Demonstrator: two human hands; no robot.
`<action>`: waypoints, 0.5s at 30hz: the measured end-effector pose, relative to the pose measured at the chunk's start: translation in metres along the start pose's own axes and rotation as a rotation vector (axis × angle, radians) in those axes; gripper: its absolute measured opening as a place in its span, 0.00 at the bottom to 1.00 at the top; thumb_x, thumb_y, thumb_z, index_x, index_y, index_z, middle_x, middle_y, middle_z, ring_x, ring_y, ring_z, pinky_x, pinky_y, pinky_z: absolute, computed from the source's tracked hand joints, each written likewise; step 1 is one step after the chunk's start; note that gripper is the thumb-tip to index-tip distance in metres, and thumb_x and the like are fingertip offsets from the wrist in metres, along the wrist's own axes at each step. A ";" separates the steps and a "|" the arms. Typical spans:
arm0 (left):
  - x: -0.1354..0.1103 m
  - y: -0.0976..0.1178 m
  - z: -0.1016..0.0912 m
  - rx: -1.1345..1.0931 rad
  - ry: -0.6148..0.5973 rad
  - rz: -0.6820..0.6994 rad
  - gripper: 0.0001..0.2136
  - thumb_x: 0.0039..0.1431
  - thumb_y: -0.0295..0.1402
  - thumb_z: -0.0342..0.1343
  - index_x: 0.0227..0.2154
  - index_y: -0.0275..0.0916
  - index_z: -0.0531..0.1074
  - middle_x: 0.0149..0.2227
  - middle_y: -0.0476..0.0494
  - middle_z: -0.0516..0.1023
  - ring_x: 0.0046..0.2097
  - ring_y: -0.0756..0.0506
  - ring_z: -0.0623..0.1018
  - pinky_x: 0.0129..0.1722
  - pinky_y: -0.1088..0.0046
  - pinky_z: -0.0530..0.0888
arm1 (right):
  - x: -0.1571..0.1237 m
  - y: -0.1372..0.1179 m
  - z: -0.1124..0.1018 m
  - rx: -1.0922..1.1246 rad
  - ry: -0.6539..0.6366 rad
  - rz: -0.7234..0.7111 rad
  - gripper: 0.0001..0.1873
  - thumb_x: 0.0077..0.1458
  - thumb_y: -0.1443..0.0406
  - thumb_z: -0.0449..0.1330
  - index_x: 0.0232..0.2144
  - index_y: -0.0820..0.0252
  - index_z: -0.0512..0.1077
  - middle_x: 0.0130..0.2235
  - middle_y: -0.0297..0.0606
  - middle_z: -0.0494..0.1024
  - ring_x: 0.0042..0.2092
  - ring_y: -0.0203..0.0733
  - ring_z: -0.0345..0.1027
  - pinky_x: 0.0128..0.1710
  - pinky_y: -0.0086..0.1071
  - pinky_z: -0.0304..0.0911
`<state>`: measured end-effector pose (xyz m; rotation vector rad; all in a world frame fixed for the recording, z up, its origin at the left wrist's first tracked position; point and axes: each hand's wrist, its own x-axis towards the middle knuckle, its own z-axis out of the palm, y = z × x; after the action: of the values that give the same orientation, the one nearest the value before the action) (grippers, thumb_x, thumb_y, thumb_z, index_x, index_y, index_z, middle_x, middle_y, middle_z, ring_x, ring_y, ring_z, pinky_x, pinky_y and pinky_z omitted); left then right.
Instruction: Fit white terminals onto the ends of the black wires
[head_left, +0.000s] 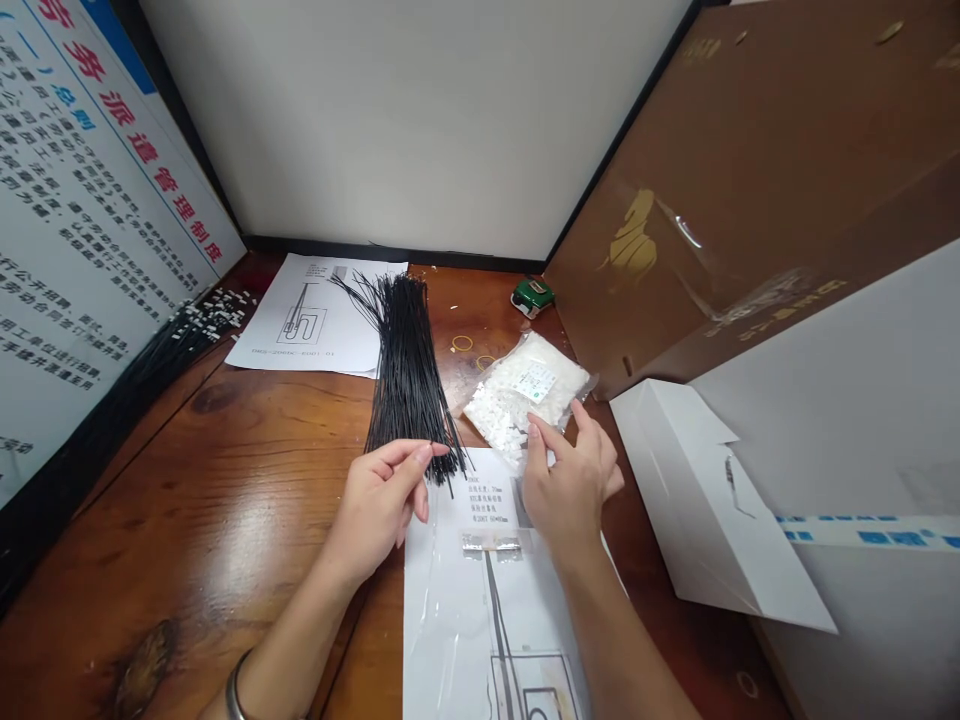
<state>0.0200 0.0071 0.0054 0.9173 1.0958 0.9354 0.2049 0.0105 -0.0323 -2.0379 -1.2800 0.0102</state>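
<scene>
My left hand (386,495) is closed in a pinch, thumb against forefinger, at the lower ends of a bundle of thin black wires (409,370). Whether a wire sits in that pinch, I cannot make out. My right hand (570,480) has its thumb and forefinger brought together at the near edge of a clear plastic bag of small white connectors (529,385). Anything between those fingertips is too small to name. Some white pieces lie at the bag's open-looking near side. Beneath both hands is a printed drawing sheet (442,620) in a glossy cover.
Another printed sheet (315,340) lies behind the wires. Black wires with white ends (202,325) run along the left panel. A green tape measure (532,296) stands at the back, with yellow rubber bands (463,344) nearby. A brown board and a white folded box (712,500) border the right.
</scene>
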 end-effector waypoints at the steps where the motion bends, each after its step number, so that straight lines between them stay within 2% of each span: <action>1: -0.001 0.000 0.000 0.007 -0.035 -0.013 0.18 0.58 0.43 0.55 0.42 0.31 0.76 0.14 0.56 0.67 0.11 0.58 0.57 0.10 0.82 0.51 | 0.000 0.001 0.000 -0.002 0.009 0.015 0.16 0.58 0.61 0.52 0.38 0.57 0.80 0.61 0.47 0.64 0.61 0.61 0.53 0.55 0.62 0.45; 3: -0.002 0.001 0.001 0.013 -0.064 -0.005 0.18 0.58 0.42 0.55 0.41 0.32 0.75 0.15 0.54 0.69 0.12 0.57 0.61 0.12 0.83 0.55 | 0.000 0.002 0.001 -0.005 0.020 0.033 0.15 0.57 0.62 0.54 0.36 0.57 0.80 0.60 0.46 0.67 0.60 0.60 0.55 0.56 0.61 0.45; 6: -0.003 0.002 0.003 0.025 -0.028 0.045 0.16 0.58 0.41 0.56 0.39 0.32 0.75 0.16 0.54 0.69 0.14 0.56 0.66 0.15 0.83 0.61 | 0.001 0.002 0.001 -0.036 -0.001 0.042 0.15 0.55 0.62 0.55 0.39 0.57 0.80 0.61 0.47 0.66 0.60 0.62 0.55 0.55 0.61 0.46; 9: -0.003 0.002 0.005 0.034 -0.009 0.059 0.15 0.58 0.41 0.56 0.37 0.32 0.75 0.13 0.56 0.67 0.14 0.56 0.63 0.15 0.82 0.63 | 0.001 0.002 0.001 -0.063 -0.029 0.048 0.16 0.53 0.62 0.57 0.43 0.59 0.78 0.61 0.51 0.64 0.61 0.64 0.54 0.54 0.61 0.47; 13: -0.004 -0.001 0.007 -0.007 -0.002 0.104 0.13 0.57 0.40 0.57 0.33 0.33 0.74 0.10 0.59 0.63 0.14 0.57 0.62 0.30 0.76 0.75 | 0.001 0.003 0.001 -0.034 -0.006 0.045 0.14 0.53 0.62 0.57 0.38 0.58 0.79 0.60 0.49 0.67 0.59 0.62 0.57 0.54 0.60 0.47; 15: -0.004 -0.001 0.007 0.005 -0.008 0.101 0.14 0.57 0.41 0.57 0.33 0.33 0.74 0.11 0.58 0.65 0.14 0.56 0.64 0.26 0.77 0.74 | 0.002 0.004 0.001 -0.011 0.012 0.039 0.12 0.52 0.62 0.57 0.35 0.58 0.79 0.59 0.48 0.68 0.59 0.61 0.58 0.54 0.60 0.47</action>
<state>0.0260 0.0017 0.0072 0.9878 1.0527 1.0112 0.2083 0.0115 -0.0350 -2.0696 -1.2355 0.0094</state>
